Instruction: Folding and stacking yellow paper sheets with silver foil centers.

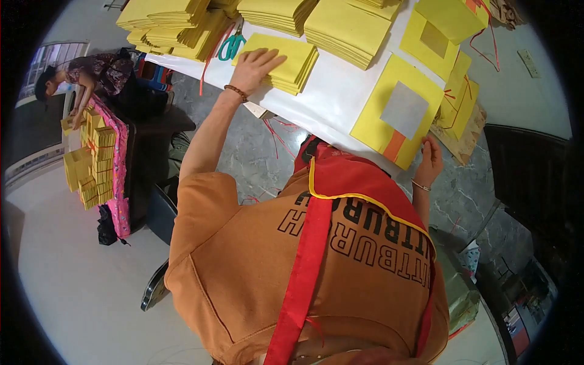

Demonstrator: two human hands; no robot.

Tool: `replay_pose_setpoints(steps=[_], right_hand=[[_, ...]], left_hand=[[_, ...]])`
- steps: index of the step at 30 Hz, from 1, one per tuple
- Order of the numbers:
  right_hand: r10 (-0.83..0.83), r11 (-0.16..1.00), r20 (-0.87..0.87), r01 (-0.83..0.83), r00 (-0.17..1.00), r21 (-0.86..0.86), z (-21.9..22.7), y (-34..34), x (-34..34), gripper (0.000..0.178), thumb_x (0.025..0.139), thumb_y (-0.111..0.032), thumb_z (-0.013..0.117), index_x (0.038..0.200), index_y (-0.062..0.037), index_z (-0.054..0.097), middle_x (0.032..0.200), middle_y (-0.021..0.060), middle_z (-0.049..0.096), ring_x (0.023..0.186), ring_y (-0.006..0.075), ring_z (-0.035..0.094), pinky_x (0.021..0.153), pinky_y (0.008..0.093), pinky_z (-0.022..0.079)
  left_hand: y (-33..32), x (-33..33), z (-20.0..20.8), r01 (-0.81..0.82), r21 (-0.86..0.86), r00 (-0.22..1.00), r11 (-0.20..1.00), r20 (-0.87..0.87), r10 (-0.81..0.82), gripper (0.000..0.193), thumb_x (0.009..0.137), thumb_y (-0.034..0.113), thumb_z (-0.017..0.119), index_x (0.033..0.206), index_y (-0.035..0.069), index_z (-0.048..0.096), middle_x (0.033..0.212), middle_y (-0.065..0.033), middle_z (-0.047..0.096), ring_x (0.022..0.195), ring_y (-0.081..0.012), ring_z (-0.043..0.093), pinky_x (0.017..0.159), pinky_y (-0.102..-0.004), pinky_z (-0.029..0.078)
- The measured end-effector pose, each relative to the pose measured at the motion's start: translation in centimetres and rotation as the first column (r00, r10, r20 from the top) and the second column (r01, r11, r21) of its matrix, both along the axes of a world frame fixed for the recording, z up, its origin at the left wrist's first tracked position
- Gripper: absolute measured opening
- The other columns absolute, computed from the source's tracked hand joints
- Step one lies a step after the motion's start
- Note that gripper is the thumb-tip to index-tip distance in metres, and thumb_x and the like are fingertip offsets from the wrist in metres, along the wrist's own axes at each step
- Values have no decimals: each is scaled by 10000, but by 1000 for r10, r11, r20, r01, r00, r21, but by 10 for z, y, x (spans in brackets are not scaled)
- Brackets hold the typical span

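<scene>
Two bare hands: the left hand [257, 68] is lying with its fingers spread over a small yellow paper stack [296, 62]; its thumb is not showing clearly, so I cannot tell whether it is gripping. The right hand [431, 159], fingers loosely bent, is resting at the right edge of a yellow paper sheet [371, 117]; whether it is pinching that edge, I cannot tell.
Hidden: the left hand is covering the stack's left part; whether more layers are lying under the sheet is hard to make out.
Cut off: tall yellow paper piles [347, 30] are running out past the upper border.
Sheet's direction: its long axis is slanting from far right to near left, the orange strip [394, 146] pointing toward the person, the grey square [405, 109] sitting mid-sheet.
Stack's direction: its long axis is running left to right, the right end dipping slightly nearer.
White tabletop [334, 100]: it is carrying both, the sheet lying right of the stack at the near edge.
Scissors [231, 47]: the teal handles are showing just left of the stack; the blades are mostly obscured.
</scene>
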State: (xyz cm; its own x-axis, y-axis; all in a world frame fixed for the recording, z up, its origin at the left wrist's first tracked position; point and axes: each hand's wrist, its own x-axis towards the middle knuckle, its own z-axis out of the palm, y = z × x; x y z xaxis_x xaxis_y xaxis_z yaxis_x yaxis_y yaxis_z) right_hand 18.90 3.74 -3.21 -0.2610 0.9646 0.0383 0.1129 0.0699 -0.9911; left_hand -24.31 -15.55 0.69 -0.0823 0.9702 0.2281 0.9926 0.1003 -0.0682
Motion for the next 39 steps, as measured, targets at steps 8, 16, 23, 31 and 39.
replay_pose_setpoints(steps=[8,16,23,31,39], right_hand=[[7,998,107,-13,994,54,-2,-8,-1,183,879,-87,530,1027,-8,604,989,66,611,885,121,560,769,256,452],[43,915,351,-177,935,362,1,-8,8,209,795,-74,603,999,-31,618,1012,104,597,946,231,555,851,320,417],[81,912,362,-216,929,348,6,-11,3,179,765,-93,624,937,-48,641,1010,99,594,973,243,550,844,325,424],[115,912,336,-233,935,337,2,-8,4,139,767,-109,633,887,-41,643,990,84,588,940,226,563,803,306,440],[195,976,74,-201,978,80,-4,-3,10,153,819,-136,586,877,-17,662,974,73,581,913,168,559,786,267,433]], left_hand=[[-3,7,-21,-131,-261,986,956,-134,99,775,759,145,574,1408,266,168,1451,-70,213,1296,-297,264,1036,-469,230],[9,9,10,-51,-425,997,904,-71,24,809,743,131,577,1414,227,136,1457,-93,175,1314,-310,220,1052,-490,206],[57,99,35,194,-167,975,967,142,-171,612,716,86,569,1301,164,408,1344,-105,378,1193,-304,388,949,-458,333],[100,232,15,580,-17,761,815,369,-534,502,728,272,658,1187,125,515,1174,-102,514,1014,-267,479,816,-374,390],[122,219,8,611,179,348,772,815,-464,174,805,163,609,931,44,630,827,-84,597,784,-238,552,719,-329,444]])
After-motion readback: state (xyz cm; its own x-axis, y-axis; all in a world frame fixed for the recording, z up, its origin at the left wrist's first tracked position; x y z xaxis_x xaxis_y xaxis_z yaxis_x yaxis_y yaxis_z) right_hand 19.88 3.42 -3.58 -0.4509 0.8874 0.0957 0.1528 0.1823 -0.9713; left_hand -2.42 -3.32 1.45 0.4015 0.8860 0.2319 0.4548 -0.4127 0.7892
